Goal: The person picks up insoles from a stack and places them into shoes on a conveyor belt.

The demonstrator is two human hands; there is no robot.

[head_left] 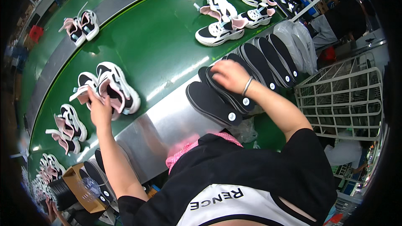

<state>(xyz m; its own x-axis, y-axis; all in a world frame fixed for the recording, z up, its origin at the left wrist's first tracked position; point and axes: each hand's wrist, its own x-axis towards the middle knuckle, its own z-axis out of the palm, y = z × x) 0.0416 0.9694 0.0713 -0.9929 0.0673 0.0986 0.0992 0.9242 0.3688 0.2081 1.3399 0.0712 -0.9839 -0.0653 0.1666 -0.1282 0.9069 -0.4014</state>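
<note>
Just beyond the steel worktop (173,111), a person's left hand (100,108) grips a pair of white, black and pink sneakers (119,83) by the collars, while the right hand (230,75), fingers loosely curled, lies over black insoles (209,102) crowding the worktop's right end; whether it pinches one cannot be told. More sneakers (220,32) stand beyond the worktop on a green belt (155,46), with a wire rack (340,105) off its right end.

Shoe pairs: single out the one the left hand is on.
The centre-left pair, partly covered by the left hand. The pair just below, upper-left pair and upper-right pairs lie apart from that hand.
</note>
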